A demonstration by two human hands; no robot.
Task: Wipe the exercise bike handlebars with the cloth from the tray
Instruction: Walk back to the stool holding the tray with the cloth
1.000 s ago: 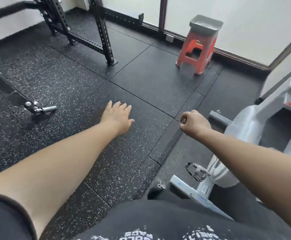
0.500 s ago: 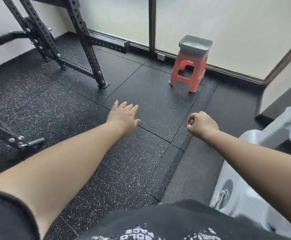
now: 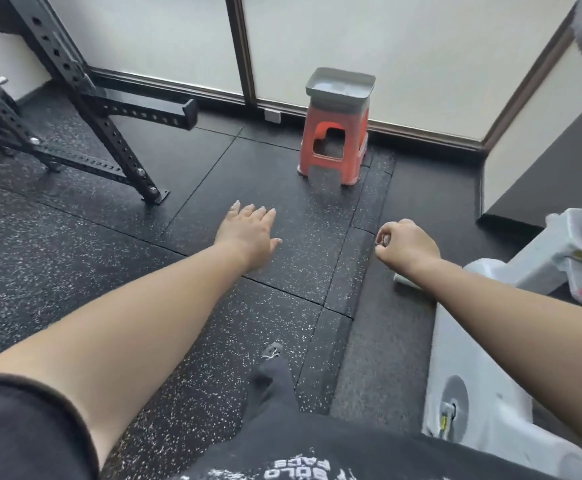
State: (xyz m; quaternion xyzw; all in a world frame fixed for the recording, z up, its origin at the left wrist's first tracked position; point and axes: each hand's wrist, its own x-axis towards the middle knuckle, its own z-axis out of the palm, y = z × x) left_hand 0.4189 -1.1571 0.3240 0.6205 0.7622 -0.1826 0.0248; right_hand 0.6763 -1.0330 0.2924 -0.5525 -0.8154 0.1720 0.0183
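Cloth is not clearly visible in the head view: the grey tray [image 3: 340,85] shows only a pale, blurred surface inside, and I cannot tell whether that is the cloth. The tray sits on top of an orange stool [image 3: 332,147] that stands on the speckled black floor [image 3: 74,244] close to the frosted wall panels. Compared with the earlier frames, stool and tray now sit nearer the middle of the view and look closer, and the tray's inside has come into sight.

Both arms reach forward as before. The left hand [image 3: 248,233] is palm down with its fingers straight and slightly apart, holding nothing, below and left of the stool. The right hand [image 3: 405,244] is curled into a loose fist; whether something small sits inside the curl I cannot tell.

A white bike [image 3: 483,341] stands at the right edge, under the right forearm; its pedal, seen a second ago, is out of view, and its handlebars are not clearly seen. A black rack [image 3: 85,105] fills the upper left, more upright in view than before. A dark-clad foot [image 3: 272,355] points forward at the bottom centre.
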